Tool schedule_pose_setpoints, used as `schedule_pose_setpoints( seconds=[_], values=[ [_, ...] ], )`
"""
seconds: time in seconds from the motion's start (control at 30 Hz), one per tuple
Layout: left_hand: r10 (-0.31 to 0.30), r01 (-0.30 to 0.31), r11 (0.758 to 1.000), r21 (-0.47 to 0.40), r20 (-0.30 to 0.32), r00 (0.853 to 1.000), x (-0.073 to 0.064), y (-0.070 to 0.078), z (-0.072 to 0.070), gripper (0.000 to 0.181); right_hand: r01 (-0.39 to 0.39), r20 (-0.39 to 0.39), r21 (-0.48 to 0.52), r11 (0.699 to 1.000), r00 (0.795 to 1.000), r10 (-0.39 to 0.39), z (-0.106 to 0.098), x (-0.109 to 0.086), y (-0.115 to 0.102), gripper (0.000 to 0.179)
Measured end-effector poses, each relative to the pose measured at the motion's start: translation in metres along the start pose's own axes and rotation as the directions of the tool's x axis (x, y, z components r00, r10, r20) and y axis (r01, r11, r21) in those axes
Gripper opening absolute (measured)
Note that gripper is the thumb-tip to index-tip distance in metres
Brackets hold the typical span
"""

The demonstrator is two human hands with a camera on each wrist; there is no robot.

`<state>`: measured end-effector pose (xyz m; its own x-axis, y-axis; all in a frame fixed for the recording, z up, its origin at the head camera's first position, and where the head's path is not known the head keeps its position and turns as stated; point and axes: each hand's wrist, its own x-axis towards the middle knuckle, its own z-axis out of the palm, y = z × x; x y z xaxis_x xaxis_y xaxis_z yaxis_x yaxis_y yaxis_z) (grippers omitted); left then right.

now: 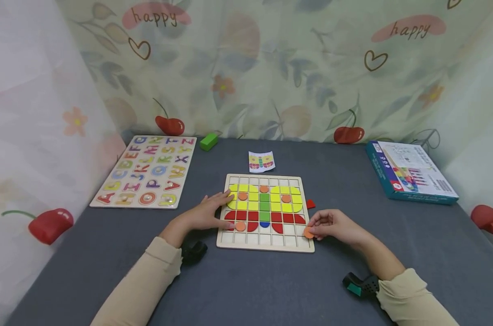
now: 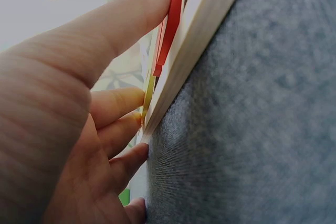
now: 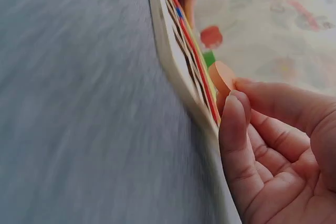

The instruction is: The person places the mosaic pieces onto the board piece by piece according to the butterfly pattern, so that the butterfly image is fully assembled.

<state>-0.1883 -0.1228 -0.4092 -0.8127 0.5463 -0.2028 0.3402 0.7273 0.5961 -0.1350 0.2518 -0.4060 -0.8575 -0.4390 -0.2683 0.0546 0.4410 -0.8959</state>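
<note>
A wooden grid board (image 1: pixel 266 248) lies on the table with flat pieces forming a butterfly: yellow pieces (image 1: pixel 286 207) above, red pieces (image 1: pixel 288 218) below, a green strip (image 1: pixel 264 208), a blue half-disc (image 1: pixel 264 224) and several orange discs (image 1: pixel 264 189). My left hand (image 1: pixel 203 214) rests along the board's left edge, fingers spread, its thumb touching a red piece (image 2: pixel 171 27) near the lower left. At the board's lower right edge, my right hand (image 1: pixel 333 224) pinches an orange disc (image 3: pixel 222 75) between thumb and finger, the disc tilted in the right wrist view.
Behind the board lies a small picture card (image 1: pixel 261 162) of a butterfly. A loose red piece (image 1: pixel 310 204) sits by the board's right edge. An alphabet board (image 1: pixel 136 181) and green block (image 1: pixel 208 141) lie left; a box (image 1: pixel 413 172) lies far right.
</note>
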Motion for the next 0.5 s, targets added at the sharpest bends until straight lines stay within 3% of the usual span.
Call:
schedule_pose_setpoints(
  seconds=[0.2, 0.5],
  values=[
    [0.001, -0.001, 1.000, 0.004, 0.007, 1.000, -0.001, 0.002, 0.000, 0.089, -0.003, 0.018, 0.024, 1.000, 1.000, 0.002, 0.012, 0.017, -0.008, 0.034],
    [-0.012, 0.012, 1.000, 0.006, 0.004, 1.000, 0.000, 0.000, 0.000, 0.090, -0.006, -0.035, -0.013, 1.000, 0.999, 0.006, 0.024, 0.029, -0.021, 0.032]
  ],
)
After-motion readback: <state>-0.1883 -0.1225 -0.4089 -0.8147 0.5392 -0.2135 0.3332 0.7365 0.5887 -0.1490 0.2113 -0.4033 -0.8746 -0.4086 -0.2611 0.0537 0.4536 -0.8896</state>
